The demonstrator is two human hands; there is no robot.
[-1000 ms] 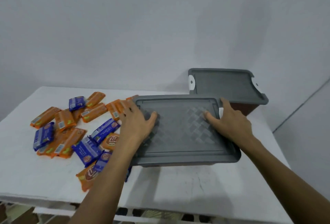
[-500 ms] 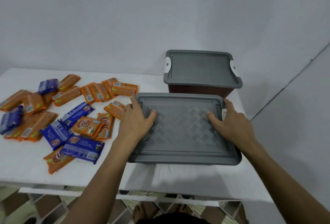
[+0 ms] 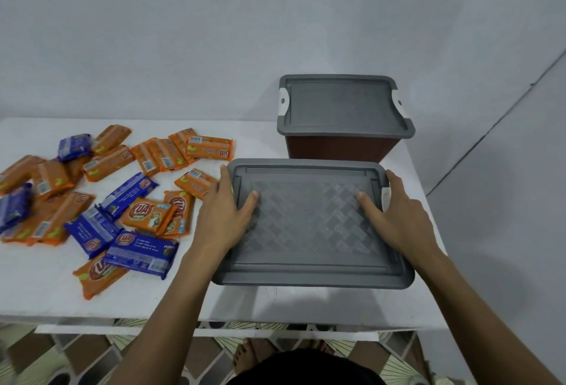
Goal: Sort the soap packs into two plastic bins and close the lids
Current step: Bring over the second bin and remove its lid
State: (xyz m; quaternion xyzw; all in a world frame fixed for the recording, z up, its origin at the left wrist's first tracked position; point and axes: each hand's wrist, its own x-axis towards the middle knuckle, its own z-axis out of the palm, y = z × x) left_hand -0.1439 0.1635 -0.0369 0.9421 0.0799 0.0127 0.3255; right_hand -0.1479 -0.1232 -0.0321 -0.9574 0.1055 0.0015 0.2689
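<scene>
Several orange and blue soap packs (image 3: 144, 216) lie scattered on the left half of the white table (image 3: 36, 286). Two brown bins with grey lids stand on the right. The far bin (image 3: 344, 108) is closed with white latches at both ends. On the near bin's lid (image 3: 309, 222), my left hand (image 3: 226, 216) holds the left rim and my right hand (image 3: 398, 216) holds the right rim beside a white latch (image 3: 386, 197). Both thumbs lie on the lid's top, and the fingers reach over its edges. What is inside the bins is hidden.
A grey wall rises right behind the table. The table's front edge (image 3: 275, 320) is close to me, with patterned floor tiles (image 3: 92, 354) and bare feet (image 3: 248, 354) below it. The table's right edge runs just past the bins.
My view has tilted down and the packs appear further right. Both hands stay on the near lid and have slid slightly outward to its side rims.
</scene>
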